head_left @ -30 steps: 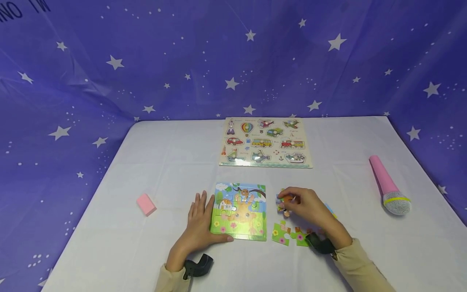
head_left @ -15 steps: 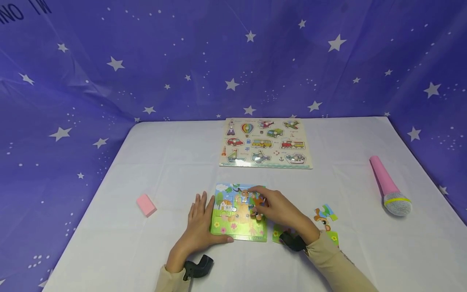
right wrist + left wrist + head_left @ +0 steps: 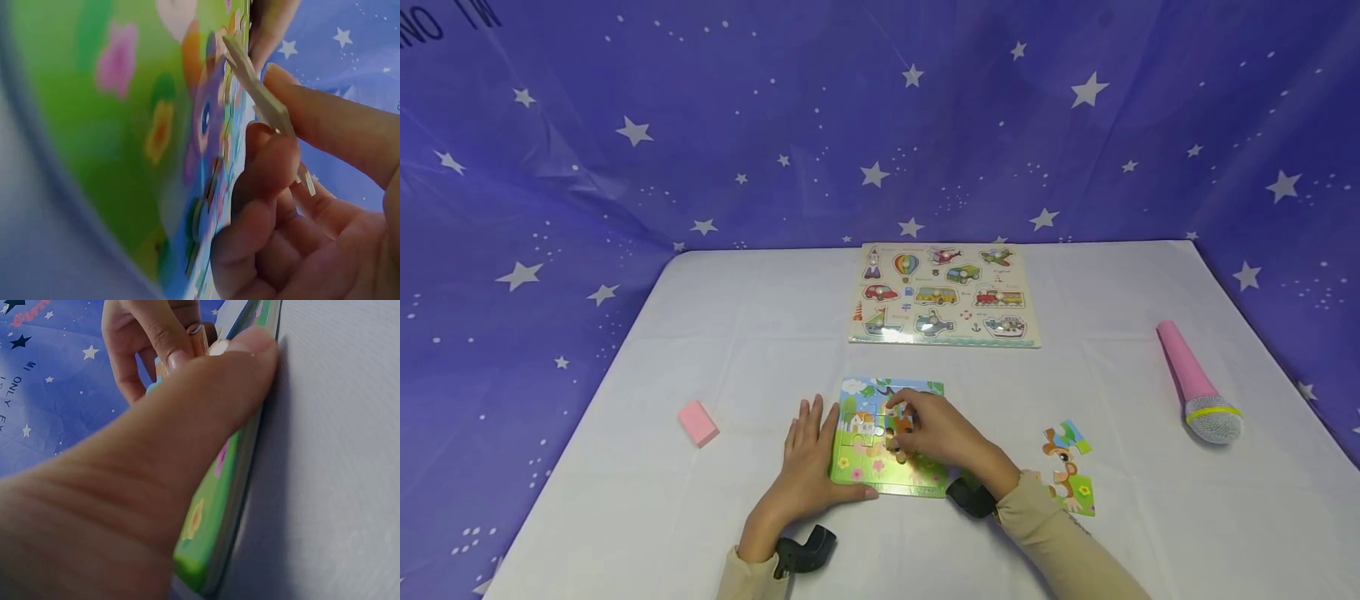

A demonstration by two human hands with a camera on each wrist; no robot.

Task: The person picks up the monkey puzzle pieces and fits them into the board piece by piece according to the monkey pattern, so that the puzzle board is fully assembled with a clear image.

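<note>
A square picture puzzle board (image 3: 880, 480) lies on the table, its upper-left part fitted with pieces. My left hand (image 3: 808, 471) rests along its left side, fingers straight, with the thumb at the front edge. That thumb crosses the board's edge in the left wrist view. Over the middle of the board, my right hand (image 3: 951, 433) pinches a puzzle piece (image 3: 269, 103) between thumb and fingers. In the right wrist view the piece is tilted, one end close to the board's surface. Loose puzzle pieces (image 3: 1063, 454) lie to the right, partly behind the right forearm.
A peg puzzle (image 3: 943, 296) with vehicle pictures lies at the back of the white table (image 3: 760, 333). A pink block (image 3: 698, 423) is at the left, and a pink toy microphone (image 3: 1198, 383) lies far right. A starry purple cloth (image 3: 820, 125) hangs behind.
My right hand has carried the puzzle piece leftward from beside the board to over its middle. Loose pieces at the right came into view as the arm shifted. The left hand stays put.
</note>
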